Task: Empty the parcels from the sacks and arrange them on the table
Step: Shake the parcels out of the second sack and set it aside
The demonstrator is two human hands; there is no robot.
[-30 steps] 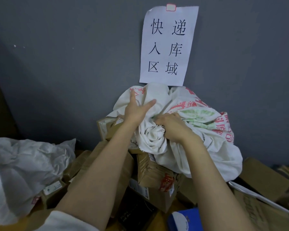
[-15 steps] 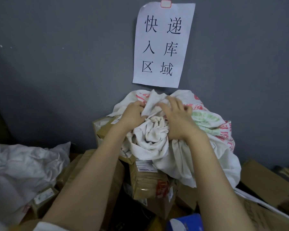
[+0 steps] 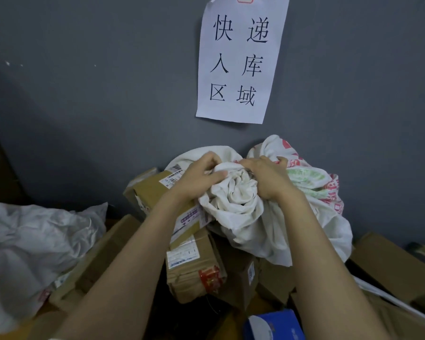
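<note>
While against wall (image 3: 84,99), sack (image 3: 236,202) in hands (image 3: 196,179) (image 3: 268,179)

The left hand (image 3: 196,179), spread flat on the white sack (image 3: 236,195) a second ago, is now curling its fingers (image 3: 206,158) into the bunched cloth. The right hand (image 3: 268,179) is reaching its fingers over the top fold and gripping the printed side. Below the left fingers the cloth is peeling back, baring more of a labelled cardboard parcel (image 3: 150,192).
</note>
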